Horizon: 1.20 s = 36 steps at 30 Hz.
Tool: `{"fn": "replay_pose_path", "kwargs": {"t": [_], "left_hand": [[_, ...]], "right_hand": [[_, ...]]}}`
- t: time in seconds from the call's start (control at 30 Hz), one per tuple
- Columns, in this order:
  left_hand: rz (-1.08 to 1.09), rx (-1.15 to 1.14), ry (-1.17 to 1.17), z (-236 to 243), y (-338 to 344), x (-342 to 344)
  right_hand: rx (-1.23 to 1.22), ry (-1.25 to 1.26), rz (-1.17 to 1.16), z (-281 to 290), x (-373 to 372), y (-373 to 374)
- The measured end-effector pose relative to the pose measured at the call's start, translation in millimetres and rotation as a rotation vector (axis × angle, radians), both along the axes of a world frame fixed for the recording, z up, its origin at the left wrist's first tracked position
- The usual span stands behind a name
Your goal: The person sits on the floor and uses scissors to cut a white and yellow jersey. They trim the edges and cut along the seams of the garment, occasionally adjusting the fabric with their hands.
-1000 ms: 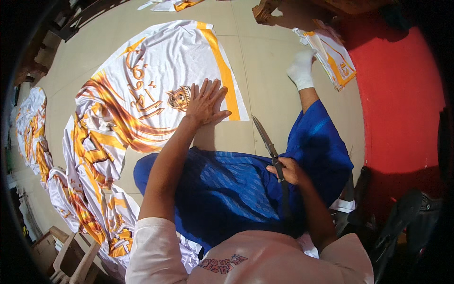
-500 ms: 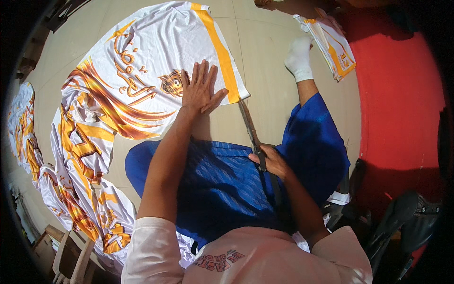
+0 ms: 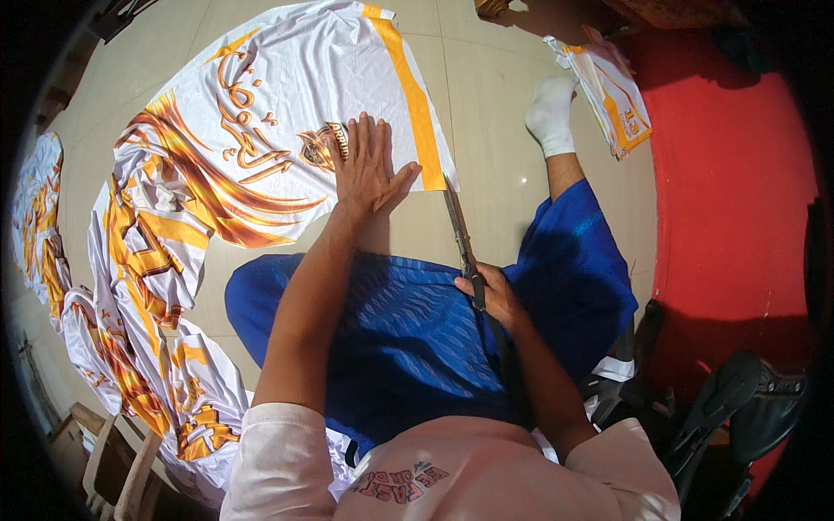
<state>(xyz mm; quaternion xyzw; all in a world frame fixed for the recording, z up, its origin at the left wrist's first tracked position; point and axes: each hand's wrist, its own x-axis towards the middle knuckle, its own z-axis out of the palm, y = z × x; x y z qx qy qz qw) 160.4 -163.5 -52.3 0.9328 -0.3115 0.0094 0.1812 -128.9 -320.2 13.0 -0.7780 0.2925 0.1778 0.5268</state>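
Note:
My left hand (image 3: 367,167) lies flat with fingers spread on a white printed fabric sheet (image 3: 287,104) with orange and gold patterns, near its lower right corner. My right hand (image 3: 491,291) grips the handles of long scissors (image 3: 459,227). The blades point up toward the corner of the sheet by its yellow stripe (image 3: 408,87). I sit on the tiled floor (image 3: 495,130) in blue trousers (image 3: 408,330), one leg stretched out with a white sock (image 3: 552,113) on the foot.
More printed fabric trails along the left (image 3: 130,286) and far left (image 3: 35,208). A smaller cut printed piece (image 3: 612,100) lies by the sock. A red mat (image 3: 730,191) covers the right. Dark objects (image 3: 738,408) sit lower right; a wooden stool (image 3: 113,460) lower left.
The scissors have moved forward and up until their tips reach the sheet's lower right corner. My left hand stays pressed on the fabric, and the view has shifted closer to it.

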Motion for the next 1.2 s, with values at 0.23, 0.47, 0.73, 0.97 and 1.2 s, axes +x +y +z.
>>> {"fn": "replay_pose_path", "kwargs": {"t": [0.23,0.47,0.73,0.97,1.2], "left_hand": [[0.002,-0.012,0.048,3.6,0.4,-9.2],[0.002,0.027,0.052,-2.2,0.9,-11.7],[0.011,0.003,0.032,-0.6,0.8,-12.1],[0.015,0.022,0.043,0.0,1.2,-12.5],[0.015,0.033,0.02,-2.6,1.0,-13.3]], "right_hand": [[0.01,-0.034,-0.048,2.2,5.0,12.0],[0.189,-0.045,-0.2,1.5,7.2,16.2],[0.049,-0.133,-0.135,-14.1,9.7,13.3],[0.051,-0.126,-0.157,-11.7,14.8,15.4],[0.037,-0.098,-0.159,-4.2,16.1,17.4]]}}
